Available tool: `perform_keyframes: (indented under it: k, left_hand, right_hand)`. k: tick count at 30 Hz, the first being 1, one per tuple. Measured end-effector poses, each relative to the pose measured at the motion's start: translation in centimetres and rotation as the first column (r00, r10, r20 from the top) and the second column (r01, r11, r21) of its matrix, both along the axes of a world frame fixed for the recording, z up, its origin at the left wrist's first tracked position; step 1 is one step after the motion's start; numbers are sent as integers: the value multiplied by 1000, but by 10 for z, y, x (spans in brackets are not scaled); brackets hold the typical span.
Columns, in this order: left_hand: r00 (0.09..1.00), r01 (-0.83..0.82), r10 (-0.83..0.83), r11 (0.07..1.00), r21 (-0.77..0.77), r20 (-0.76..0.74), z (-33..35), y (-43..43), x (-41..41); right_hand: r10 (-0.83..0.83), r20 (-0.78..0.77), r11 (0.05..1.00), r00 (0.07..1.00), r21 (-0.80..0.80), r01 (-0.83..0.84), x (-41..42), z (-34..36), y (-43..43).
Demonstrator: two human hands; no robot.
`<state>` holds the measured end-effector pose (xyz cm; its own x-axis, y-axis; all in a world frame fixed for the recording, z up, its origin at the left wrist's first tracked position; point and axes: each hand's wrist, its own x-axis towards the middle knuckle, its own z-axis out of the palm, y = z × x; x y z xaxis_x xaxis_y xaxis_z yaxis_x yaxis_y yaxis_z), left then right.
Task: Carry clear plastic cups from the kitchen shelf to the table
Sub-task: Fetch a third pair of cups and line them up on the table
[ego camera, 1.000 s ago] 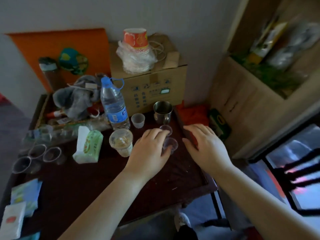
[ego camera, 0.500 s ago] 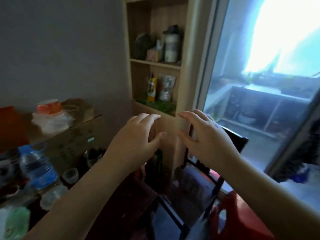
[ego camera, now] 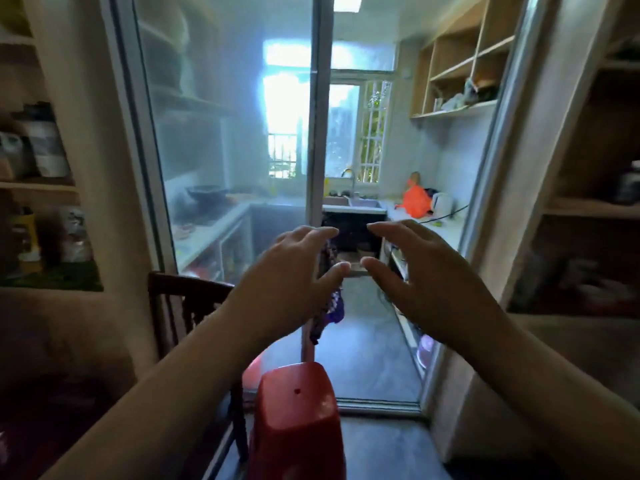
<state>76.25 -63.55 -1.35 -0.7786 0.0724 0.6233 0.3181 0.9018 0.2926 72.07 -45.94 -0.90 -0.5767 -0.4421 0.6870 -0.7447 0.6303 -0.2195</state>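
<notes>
Both hands are held out in front of the person at chest height, facing a kitchen doorway. The left hand [ego camera: 287, 271] is spread loosely, fingers slightly curled and thumb out toward the right, and it holds nothing. The right hand [ego camera: 426, 271] mirrors it, palm turned inward, fingers apart and bent, also empty. The two thumbs point at each other with a narrow gap between them; the hands do not touch. No clear cups can be made out anywhere in the view. The kitchen shelf [ego camera: 457, 74], a set of open wooden cubbies, hangs high on the right wall inside the kitchen, well beyond the hands; some pale items sit on its lowest board, too blurred to name. Below it runs a counter [ego camera: 446, 230] with an orange object [ego camera: 417, 200] and a white kettle [ego camera: 441, 204] just beside it. A sink [ego camera: 363, 203] with a tap stands under the bright window [ego camera: 349, 129] at the far end. A frosted glass door [ego camera: 207, 133] covers the left half of the opening. Near the person's feet, a red stool [ego camera: 298, 420] stands in front of the threshold, and a dark wooden chair [ego camera: 188, 306] is just to its left. A purple cloth [ego camera: 332, 306] hangs behind the left hand. Wooden shelves [ego camera: 38, 185] with jars flank the doorway on the left.
</notes>
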Motion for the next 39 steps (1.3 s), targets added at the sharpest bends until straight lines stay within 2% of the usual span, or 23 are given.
perform_keyframes:
  k: [7,13,20,28,34,39]
  left_hand:
    - [975,223,-223,975,-27,1,14,155,-47]
    - [936,350,-352,934,-66,-10,21,246,-86]
    - [886,463,-464,884,-73,-8,23,332,-164]
    - [875,476,-480,877,-67,-57,29,388,-304]
    - [892,449,-450,893,-42,-42,24,409,-415]
    - [883,466,-469,882,-76,-32,11,451,-477]
  right_hand:
    - [-286,6,956,958,65,285,-1,11,174]
    - [-427,23,903,904,59,425,-5,17,267]
    - [-546,30,837,837,67,543,-53,15,347]
    - [-616,-75,779,784,92,621,-176,29,422]
    - [-619,-32,784,785,43,620,-294,38,459]
    - [-588,-11,804,809,96,586,-351,13,478]
